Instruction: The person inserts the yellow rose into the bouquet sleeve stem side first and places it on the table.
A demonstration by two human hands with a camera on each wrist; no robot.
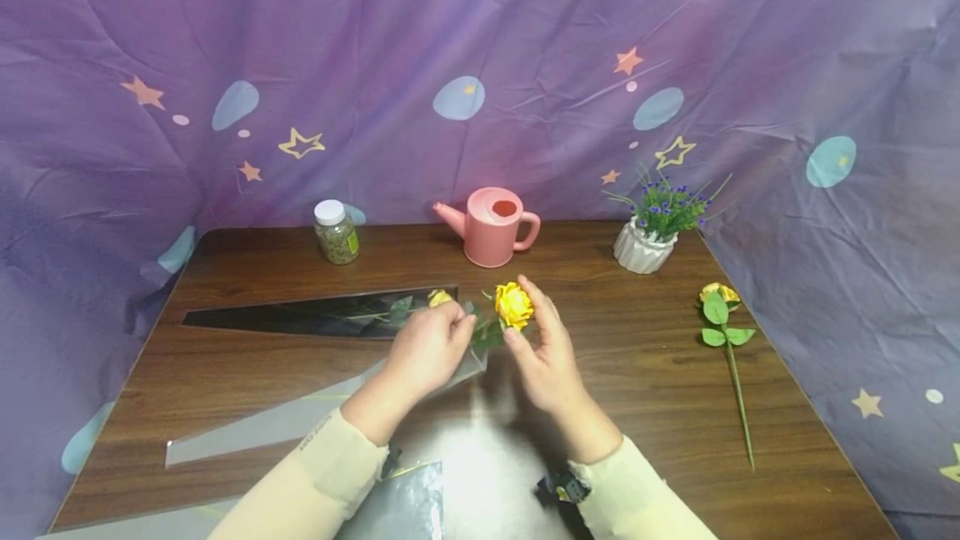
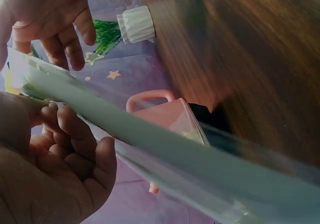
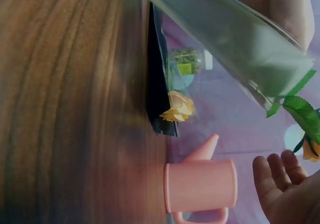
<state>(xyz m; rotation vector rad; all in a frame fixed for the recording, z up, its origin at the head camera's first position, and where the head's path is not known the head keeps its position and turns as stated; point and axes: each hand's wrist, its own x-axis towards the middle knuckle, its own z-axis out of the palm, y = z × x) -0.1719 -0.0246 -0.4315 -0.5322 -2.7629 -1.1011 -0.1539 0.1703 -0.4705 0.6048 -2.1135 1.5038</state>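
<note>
A yellow rose [image 1: 513,305] with green leaves pokes out of the wide end of a long, translucent flower sleeve [image 1: 315,408]. Near that end my left hand [image 1: 427,348] pinches the sleeve's edge with curled fingers; the left wrist view shows this hand [image 2: 55,154] beneath the slanting sleeve. My right hand [image 1: 551,365] is at the bloom, thumb and forefinger on either side of it, the fingers fairly straight. Whether they touch the petals, I cannot tell. Behind my left hand lies a black-backed sleeve [image 1: 292,317] with a paler yellow rose [image 3: 178,107] inside.
Along the back stand a jar with a white lid [image 1: 337,232], a pink watering can [image 1: 490,232] and a white pot [image 1: 645,248] of purple flowers. A loose yellow rose [image 1: 716,307] lies at the right. More clear wrapping [image 1: 405,507] lies at the front edge.
</note>
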